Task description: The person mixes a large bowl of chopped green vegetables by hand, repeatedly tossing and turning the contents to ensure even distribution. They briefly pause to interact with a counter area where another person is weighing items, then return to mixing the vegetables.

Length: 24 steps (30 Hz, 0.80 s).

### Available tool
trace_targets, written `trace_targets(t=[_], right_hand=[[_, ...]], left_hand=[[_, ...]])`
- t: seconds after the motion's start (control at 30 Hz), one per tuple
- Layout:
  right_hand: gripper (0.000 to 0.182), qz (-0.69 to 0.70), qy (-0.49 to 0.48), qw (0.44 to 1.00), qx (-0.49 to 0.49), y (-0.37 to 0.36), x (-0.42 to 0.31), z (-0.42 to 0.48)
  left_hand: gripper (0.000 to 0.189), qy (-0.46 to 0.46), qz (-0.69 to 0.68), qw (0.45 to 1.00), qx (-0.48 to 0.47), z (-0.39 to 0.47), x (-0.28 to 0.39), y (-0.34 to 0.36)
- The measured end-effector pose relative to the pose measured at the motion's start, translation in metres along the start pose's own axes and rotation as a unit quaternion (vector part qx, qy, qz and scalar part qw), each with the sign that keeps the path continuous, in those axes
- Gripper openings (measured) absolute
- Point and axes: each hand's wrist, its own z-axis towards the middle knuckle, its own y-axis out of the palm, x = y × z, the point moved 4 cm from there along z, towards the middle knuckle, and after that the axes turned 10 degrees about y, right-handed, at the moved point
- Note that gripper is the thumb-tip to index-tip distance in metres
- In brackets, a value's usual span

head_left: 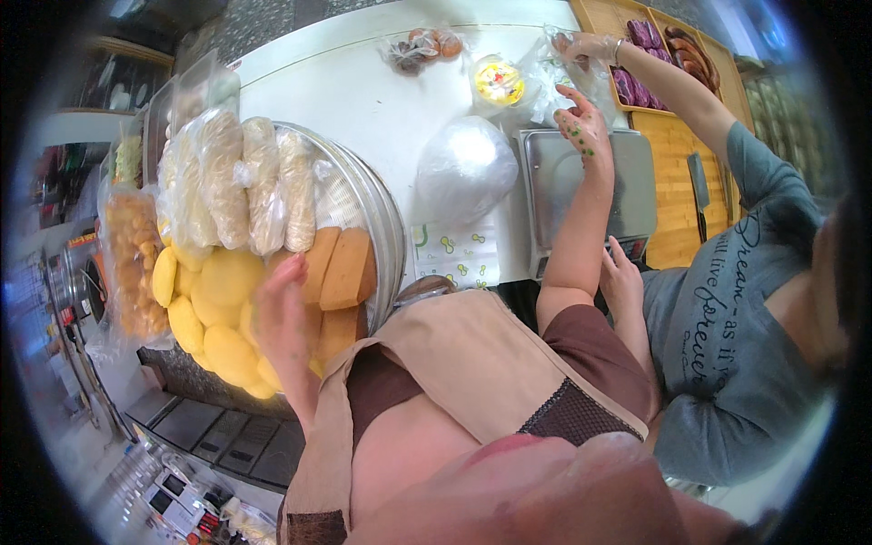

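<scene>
My left hand (283, 317), blurred by motion, is raised over yellow rounded buns (228, 293) and brown cake-like blocks (347, 266). Nothing shows in its grasp. These foods lie in a large round tray (385, 231) with a metal rim. My right hand (584, 133) reaches over a stainless-steel weighing scale (630, 177), fingers spread and holding nothing. Small green bits stick to its skin. Just beyond its fingertips is a clear plastic bag (541, 92) with a printed pattern. A co-worker's hand (586, 49) in a clear plastic glove is at a small brown round item by that bag.
Plastic-wrapped pale rolls (221, 180) pile at the tray's far side. On the white table (327, 95) sit a yellow-lidded tub (499, 82), bagged brown round items (436, 44) and a clear plastic bundle (466, 167). A knife (698, 184) lies on a wooden board (664, 197), beside the co-worker.
</scene>
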Motion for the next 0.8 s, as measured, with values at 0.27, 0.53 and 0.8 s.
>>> trace_targets(t=[0.27,0.53,0.8], right_hand=[[0.038,0.016,-0.056,0.998,-0.018,0.025,-0.019,-0.03],[0.033,-0.352,-0.128,0.927,0.021,0.037,-0.109,0.01],[0.032,-0.564,-0.133,0.802,-0.145,0.056,-0.092,0.058]], left_hand=[[0.014,0.015,-0.012,1.0,-0.02,-0.003,0.0,0.002],[0.014,0.028,-0.005,0.999,-0.032,0.001,0.001,-0.001],[0.014,0.039,-0.015,0.999,-0.017,0.005,-0.004,-0.011]])
